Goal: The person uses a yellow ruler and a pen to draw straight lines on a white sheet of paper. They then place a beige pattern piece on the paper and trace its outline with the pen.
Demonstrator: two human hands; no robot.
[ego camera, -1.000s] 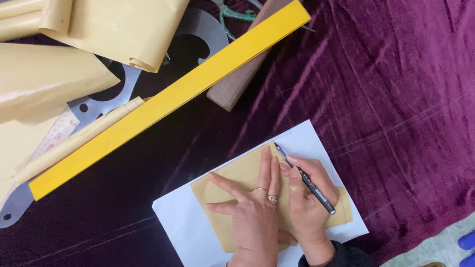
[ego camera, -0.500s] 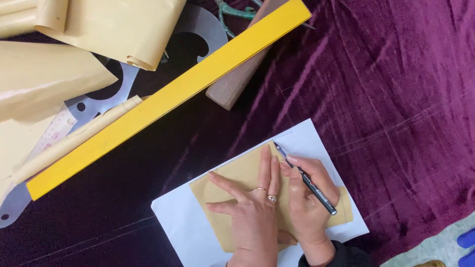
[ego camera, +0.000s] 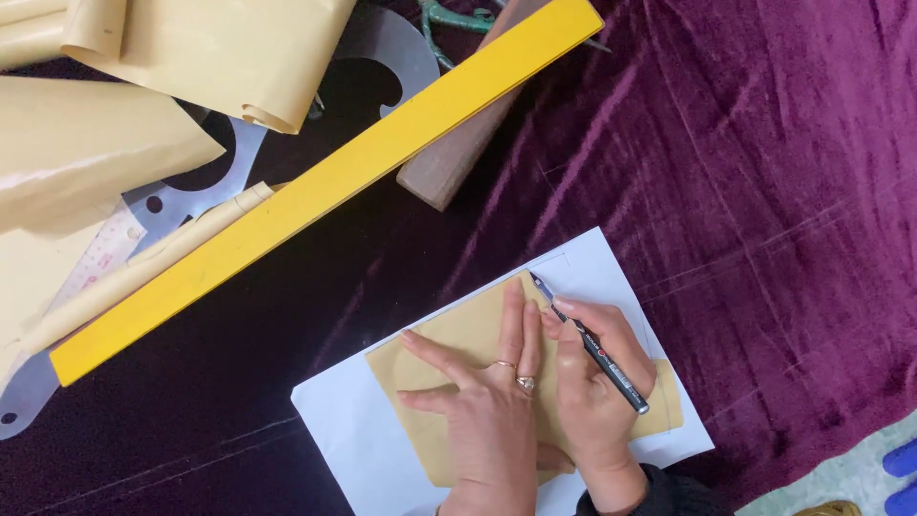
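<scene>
Two hands on tan paper (ego camera: 458,334); pen (ego camera: 592,349) in right fingers (ego camera: 573,330)

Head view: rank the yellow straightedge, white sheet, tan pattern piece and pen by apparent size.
1. yellow straightedge, longest
2. white sheet, comparable in area, so unsure
3. tan pattern piece, partly covered by hands
4. pen

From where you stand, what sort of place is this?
Probably a sewing or pattern-making workspace: purple velvet fabric covers the surface, a long yellow ruler and curved templates lie there, and the right hand traces a tan paper pattern with a pen.
</scene>
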